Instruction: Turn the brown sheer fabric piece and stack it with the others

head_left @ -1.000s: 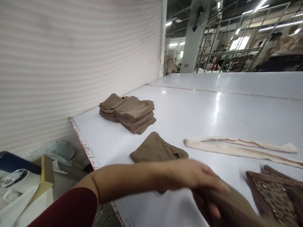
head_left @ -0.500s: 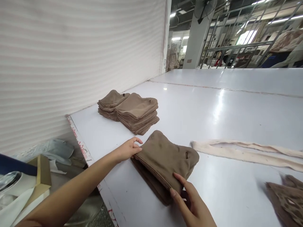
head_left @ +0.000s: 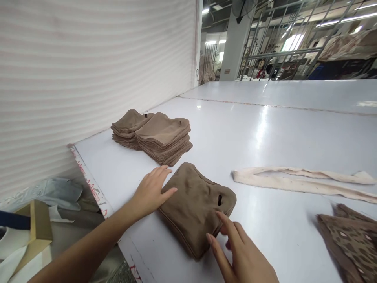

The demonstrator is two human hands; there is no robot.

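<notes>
A small pile of folded brown cloth pieces (head_left: 193,206) lies on the white table (head_left: 265,137) in front of me. My left hand (head_left: 151,190) rests flat and open against the pile's left edge, fingers stretched out. My right hand (head_left: 238,251) touches the pile's near right corner with fingers extended and apart, holding nothing. A taller stack of the same brown cloth (head_left: 153,135) stands further back near the wall.
A cream fabric strip (head_left: 300,181) lies to the right. A leopard-print piece (head_left: 350,239) sits at the right edge. A white corrugated wall (head_left: 88,67) borders the left. A box and bags (head_left: 32,224) lie below the table's left end. Metal racks stand behind.
The top brown piece has been laid down flat onto the pile. My left hand shifted onto the pile's left edge and my right hand released the front corner.
</notes>
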